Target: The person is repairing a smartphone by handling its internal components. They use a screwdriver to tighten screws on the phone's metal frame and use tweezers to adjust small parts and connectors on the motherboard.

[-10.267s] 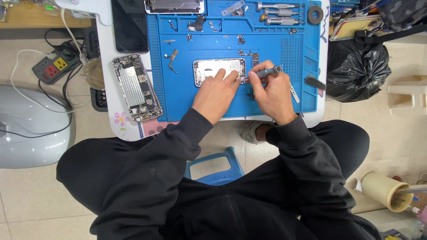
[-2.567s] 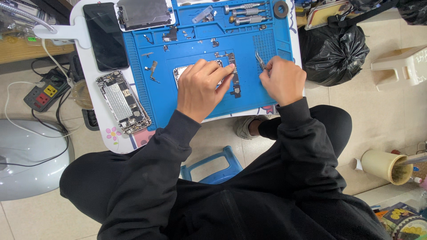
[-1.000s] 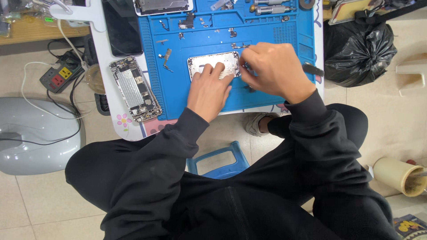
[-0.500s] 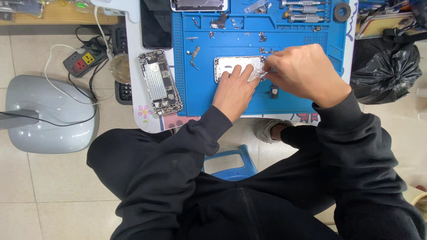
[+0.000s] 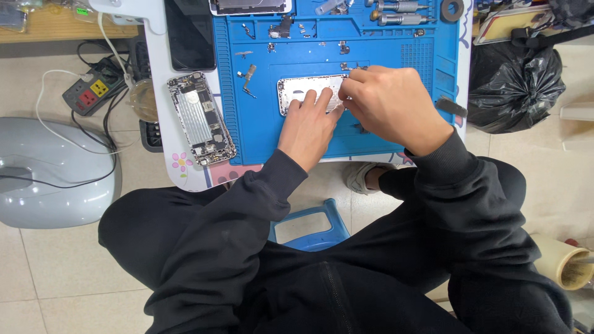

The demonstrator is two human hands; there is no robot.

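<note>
A silver phone housing [image 5: 297,93] lies on the blue repair mat [image 5: 260,130]. My left hand [image 5: 308,124] lies flat on the housing's lower edge, fingers spread, pressing it down. My right hand [image 5: 390,102] is curled over the housing's right end, its fingertips pinched together there; what they pinch is hidden. Small screws and metal parts [image 5: 247,74] lie on the mat to the left.
An opened phone body [image 5: 199,119] and a dark screen panel [image 5: 189,34] lie on the white table left of the mat. Screwdrivers [image 5: 396,12] rest along the mat's top. A black rubbish bag [image 5: 516,77], a power strip [image 5: 91,93] and a blue stool [image 5: 306,226] are around.
My right hand, away at the mat's right 2.6 s ago, has come onto the housing's right end and stayed. My left hand keeps pressing the housing. The camera has shifted.
</note>
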